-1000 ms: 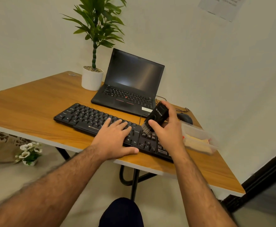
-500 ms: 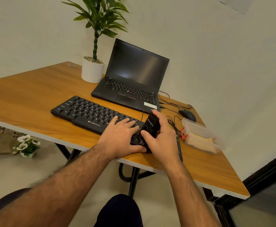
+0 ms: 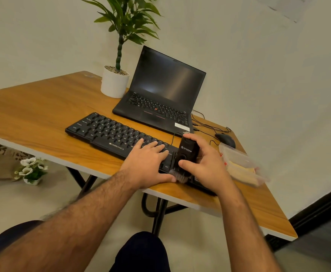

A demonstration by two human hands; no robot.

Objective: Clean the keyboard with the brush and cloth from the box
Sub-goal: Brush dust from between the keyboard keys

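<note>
Left hand [image 3: 148, 163]: lies flat on the right-centre keys of the keyboard, fingers straight and spread, thumb stretched along the near edge of the keys toward the bristles; it grips nothing.
Right hand [image 3: 206, 163]: wrapped around the brush, thumb on the near face, fingers curled behind the body.
Brush [image 3: 186, 154]: black, held nearly upright just right of centre in the frame, white logo on its face; the pale bristles point down and touch the keyboard's near edge beside the left thumb.
Keyboard [image 3: 109, 132]: black, runs on a slant from centre-left of the frame down to lower right; its right end is hidden under the two hands.
Box [image 3: 239, 163]: clear plastic, at the right of the frame, just beside the right hand on the bench; blurred, with something yellowish inside that could be the cloth, though I cannot tell.
Bench [image 3: 33, 114]: wood-grain top with a pale edge, spanning the frame from left to lower right.
Laptop [image 3: 164, 95]: black, lid open, screen dark, above the keyboard at centre.
Plant [image 3: 121, 36]: green leaves in a white pot [image 3: 113, 83], upper centre, just left of the laptop.
Mouse [image 3: 225, 139]: black, right of the laptop, behind the box, with thin black cables near it.
Floor [image 3: 43, 193]: pale; a small pot of white flowers [image 3: 30, 169] sits at lower left under the bench edge.
Wall [image 3: 259, 75]: plain and light, with a paper sheet at the upper right corner.
</note>
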